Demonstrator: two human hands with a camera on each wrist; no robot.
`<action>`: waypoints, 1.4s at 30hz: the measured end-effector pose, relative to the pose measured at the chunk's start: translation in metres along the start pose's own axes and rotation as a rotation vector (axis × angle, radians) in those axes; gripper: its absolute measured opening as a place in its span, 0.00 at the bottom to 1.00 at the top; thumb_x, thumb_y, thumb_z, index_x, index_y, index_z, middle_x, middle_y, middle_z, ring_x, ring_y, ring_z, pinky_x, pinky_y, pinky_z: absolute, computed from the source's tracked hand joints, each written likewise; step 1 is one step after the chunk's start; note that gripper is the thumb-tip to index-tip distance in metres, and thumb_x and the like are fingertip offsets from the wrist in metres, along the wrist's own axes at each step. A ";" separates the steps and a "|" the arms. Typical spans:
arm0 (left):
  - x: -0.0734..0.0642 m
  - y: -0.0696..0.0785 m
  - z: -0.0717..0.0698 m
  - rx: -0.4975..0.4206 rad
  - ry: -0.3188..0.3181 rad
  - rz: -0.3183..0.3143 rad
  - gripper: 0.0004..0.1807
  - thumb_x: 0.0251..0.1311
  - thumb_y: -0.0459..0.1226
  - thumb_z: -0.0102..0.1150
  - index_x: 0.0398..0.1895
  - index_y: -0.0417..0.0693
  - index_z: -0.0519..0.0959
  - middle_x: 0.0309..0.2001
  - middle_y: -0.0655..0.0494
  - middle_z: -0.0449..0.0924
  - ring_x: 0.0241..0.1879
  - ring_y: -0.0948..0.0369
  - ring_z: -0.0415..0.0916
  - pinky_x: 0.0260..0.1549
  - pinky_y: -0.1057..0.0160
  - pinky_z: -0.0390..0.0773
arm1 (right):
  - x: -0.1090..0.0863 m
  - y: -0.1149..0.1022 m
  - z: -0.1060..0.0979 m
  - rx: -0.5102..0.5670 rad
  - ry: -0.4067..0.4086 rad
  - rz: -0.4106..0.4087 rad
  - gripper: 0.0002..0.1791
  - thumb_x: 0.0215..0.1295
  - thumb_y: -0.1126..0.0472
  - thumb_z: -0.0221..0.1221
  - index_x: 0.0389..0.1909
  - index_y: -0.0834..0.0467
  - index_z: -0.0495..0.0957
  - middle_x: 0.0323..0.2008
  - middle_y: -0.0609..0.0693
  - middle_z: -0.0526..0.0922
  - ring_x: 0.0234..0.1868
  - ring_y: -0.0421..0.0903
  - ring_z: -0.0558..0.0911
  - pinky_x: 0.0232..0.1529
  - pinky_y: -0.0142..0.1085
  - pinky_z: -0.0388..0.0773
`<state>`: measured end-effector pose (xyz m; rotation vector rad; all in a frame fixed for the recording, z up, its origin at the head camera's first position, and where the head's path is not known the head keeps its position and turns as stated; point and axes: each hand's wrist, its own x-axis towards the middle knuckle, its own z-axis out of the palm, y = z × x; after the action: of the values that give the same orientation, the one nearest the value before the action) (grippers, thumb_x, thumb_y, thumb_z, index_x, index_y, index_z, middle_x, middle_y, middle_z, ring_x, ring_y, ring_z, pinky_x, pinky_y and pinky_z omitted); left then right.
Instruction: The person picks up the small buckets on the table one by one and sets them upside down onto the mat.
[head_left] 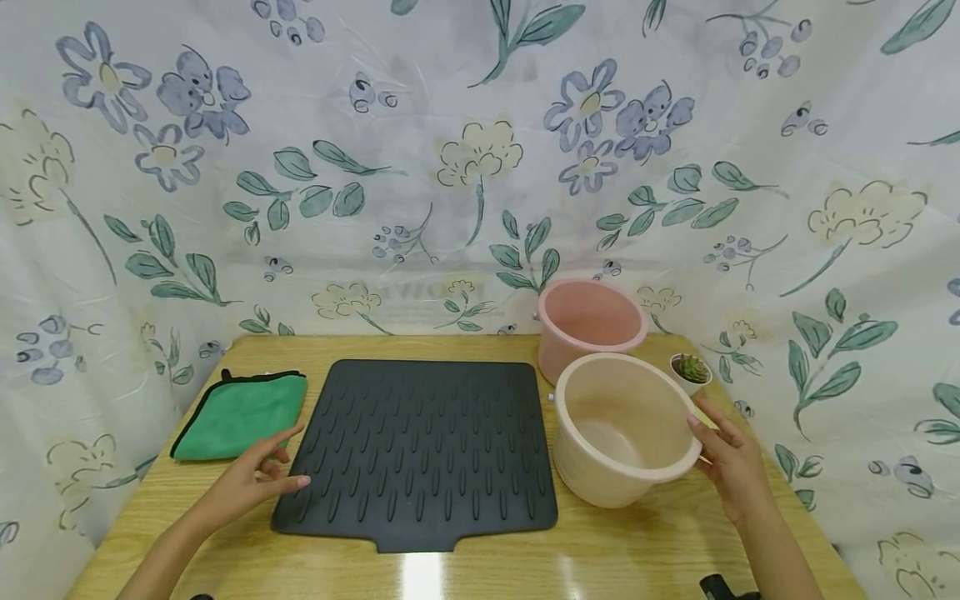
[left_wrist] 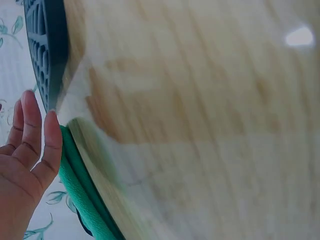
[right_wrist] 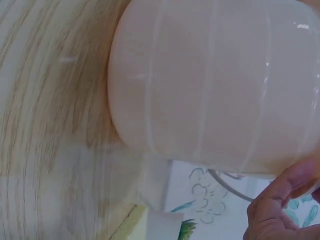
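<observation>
A cream-coloured plastic bucket (head_left: 600, 467) is at the right of the table, its mouth facing up. My right hand (head_left: 731, 458) pinches the right side of its rim, thumb near the inner edge and fingers outside. In the right wrist view the bucket's ribbed wall (right_wrist: 200, 85) fills the middle, and the curled fingers (right_wrist: 280, 195) meet the rim at lower right. My left hand (head_left: 251, 479) hovers by the left edge of a dark ridged mat (head_left: 420, 450), fingers spread and holding nothing. Beside that hand lies a folded green cloth (head_left: 243, 417) with black edging.
Behind the cream bucket stands a pink bucket (head_left: 558, 358). A small potted succulent (head_left: 690, 371) sits at the back right corner, close to my right hand. A black object (head_left: 720, 587) shows partly at the front edge. Floral curtain (head_left: 420, 167) surrounds the wooden table (head_left: 502, 571).
</observation>
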<state>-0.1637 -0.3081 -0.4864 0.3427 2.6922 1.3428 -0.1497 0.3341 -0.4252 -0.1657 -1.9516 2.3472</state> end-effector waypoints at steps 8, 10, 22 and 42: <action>-0.003 -0.013 0.001 -0.037 -0.032 0.025 0.39 0.62 0.36 0.65 0.73 0.33 0.59 0.43 0.42 0.65 0.27 0.67 0.62 0.25 0.64 0.66 | -0.001 -0.004 0.000 0.144 -0.070 0.074 0.19 0.76 0.62 0.51 0.50 0.35 0.83 0.40 0.41 0.85 0.34 0.37 0.86 0.32 0.27 0.82; -0.003 -0.015 0.001 -0.028 -0.038 0.032 0.39 0.62 0.35 0.65 0.72 0.32 0.60 0.41 0.43 0.66 0.26 0.67 0.61 0.24 0.63 0.64 | -0.001 -0.005 0.001 0.155 -0.083 0.077 0.19 0.76 0.63 0.50 0.51 0.36 0.83 0.39 0.42 0.85 0.33 0.37 0.85 0.31 0.27 0.82; -0.005 -0.021 0.000 0.063 -0.093 -0.065 0.40 0.58 0.41 0.70 0.70 0.36 0.66 0.44 0.45 0.68 0.32 0.63 0.61 0.28 0.65 0.65 | -0.003 -0.003 -0.001 0.223 -0.199 0.087 0.22 0.78 0.64 0.46 0.53 0.37 0.83 0.39 0.45 0.86 0.33 0.39 0.85 0.31 0.29 0.83; -0.002 -0.036 0.000 0.101 -0.129 0.089 0.39 0.53 0.37 0.73 0.69 0.36 0.68 0.39 0.49 0.64 0.30 0.68 0.57 0.25 0.66 0.63 | -0.007 0.004 0.006 0.394 -0.303 -0.010 0.25 0.79 0.69 0.39 0.58 0.47 0.82 0.41 0.51 0.84 0.33 0.41 0.84 0.32 0.31 0.83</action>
<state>-0.1671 -0.3294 -0.5150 0.5460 2.6712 1.1651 -0.1437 0.3266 -0.4283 0.2376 -1.5332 2.8244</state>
